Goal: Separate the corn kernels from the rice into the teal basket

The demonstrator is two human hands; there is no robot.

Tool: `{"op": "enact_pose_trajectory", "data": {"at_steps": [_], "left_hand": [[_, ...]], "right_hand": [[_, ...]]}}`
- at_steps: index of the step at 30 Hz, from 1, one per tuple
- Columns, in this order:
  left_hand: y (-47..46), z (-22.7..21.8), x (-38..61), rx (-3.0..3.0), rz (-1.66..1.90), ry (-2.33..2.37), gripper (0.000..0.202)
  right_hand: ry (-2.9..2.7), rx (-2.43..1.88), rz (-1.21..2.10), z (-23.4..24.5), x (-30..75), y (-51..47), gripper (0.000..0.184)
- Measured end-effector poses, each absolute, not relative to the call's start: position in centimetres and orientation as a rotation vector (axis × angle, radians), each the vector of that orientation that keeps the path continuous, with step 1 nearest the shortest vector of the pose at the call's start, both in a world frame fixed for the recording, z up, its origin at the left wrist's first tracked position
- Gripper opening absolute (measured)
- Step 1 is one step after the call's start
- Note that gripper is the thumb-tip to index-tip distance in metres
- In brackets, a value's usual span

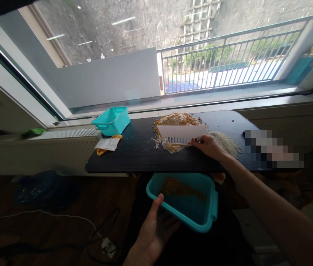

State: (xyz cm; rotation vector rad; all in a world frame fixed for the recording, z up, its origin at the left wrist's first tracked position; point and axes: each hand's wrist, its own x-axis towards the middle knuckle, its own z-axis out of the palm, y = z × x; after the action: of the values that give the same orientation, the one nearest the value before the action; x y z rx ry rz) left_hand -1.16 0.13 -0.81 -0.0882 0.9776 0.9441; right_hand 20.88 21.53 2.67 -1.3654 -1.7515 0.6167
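Note:
My left hand (156, 225) grips the near left rim of a turquoise plastic basket (182, 218), held below the table's front edge. Brown beans (173, 186), perhaps soybeans, lie along its far side. In my right hand (207, 146) is a white slotted card (182, 133), pinched at its lower right corner. The card stands tilted, its slots low, against a pile of mixed rice and beans (175, 119) and partly hides it. Beside my right hand spreads a heap of white rice (225, 142).
The dark table (134, 157) stands under a window. A second turquoise basket (113, 122) is on its left, near a white packet on a yellow cloth (109, 144). A blurred-out item (275, 149) lies at the right edge. A power strip (108, 246) and cables are on the floor.

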Motion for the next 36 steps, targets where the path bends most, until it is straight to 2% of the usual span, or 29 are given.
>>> {"op": "enact_pose_trajectory", "data": {"at_steps": [15,29,36], "left_hand": [[0.3,-0.6,-0.9,-0.081,0.921,1.008,0.066],[0.1,-0.8,-0.7,-0.046,0.911,0.994,0.07],[-0.1,-0.3,-0.2,-0.029,0.905,1.0,0.072]], "right_hand": [[-1.776,-1.269,0.748,2.5,20.9,18.6,0.028],[-1.76,-1.27,0.735,2.7,20.7,16.9,0.023],[-1.542,-1.221,0.801,2.7,21.3,16.3,0.034]]}}
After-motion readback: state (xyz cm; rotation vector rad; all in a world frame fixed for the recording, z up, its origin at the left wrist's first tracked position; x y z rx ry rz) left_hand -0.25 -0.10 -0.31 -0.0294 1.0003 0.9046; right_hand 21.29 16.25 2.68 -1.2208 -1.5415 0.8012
